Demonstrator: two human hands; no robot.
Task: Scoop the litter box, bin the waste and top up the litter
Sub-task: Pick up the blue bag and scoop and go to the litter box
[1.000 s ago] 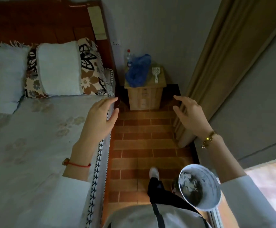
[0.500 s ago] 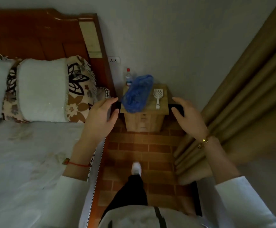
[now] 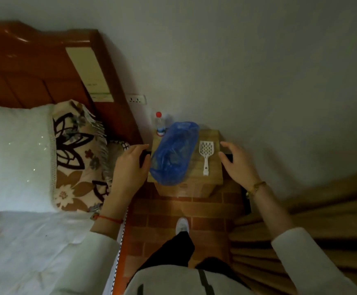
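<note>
litter scoop [image 3: 206, 154], white, slotted, lies flat on the right part of a small wooden bedside table [image 3: 214, 167], handle toward the near edge, just right of a crumpled blue plastic bag [image 3: 174, 154] that covers the table's left half; a clear bottle with a red cap [image 3: 159, 124] stands at the far left corner by the wall. left hand [image 3: 129, 167] and right hand [image 3: 238, 165] hover either side of the table, fingers loosely spread, holding nothing. bed with patterned pillow [image 3: 77, 154] at left, curtain [image 3: 301, 220] at right, brick-patterned floor [image 3: 162, 213] near.
</note>
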